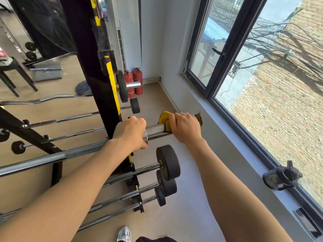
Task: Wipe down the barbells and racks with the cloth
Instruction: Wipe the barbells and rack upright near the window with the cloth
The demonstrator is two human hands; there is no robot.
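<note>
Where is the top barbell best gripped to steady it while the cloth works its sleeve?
At the collar, just inboard of the sleeve, overhand from above, as the left hand does now. The barbell lies sideways across the rack, so fingers curl round it, leaving the sleeve free for the right hand and yellow cloth.

Cloth (165, 119): yellow, plain. Barbell (155, 131): bright silver metal at the sleeve, with alternating brighter and duller grey bands along the shaft. Rack upright (97, 84): gloss black, with a yellow strip (113, 88) down its side face, scuffed dark in places. Weight plates (168, 162): matte black. Fire extinguishers (138, 79): red, with a yellowish band low on the left one. Floor (153, 102): plain tan. Wall (153, 41): pale grey-white. Window frame (225, 49): black. Building outside (279, 102): buff brick in regular courses, crossed by dark branch shadows. Shoe (124, 234): metallic silver. Stool (12, 70): black.
</note>
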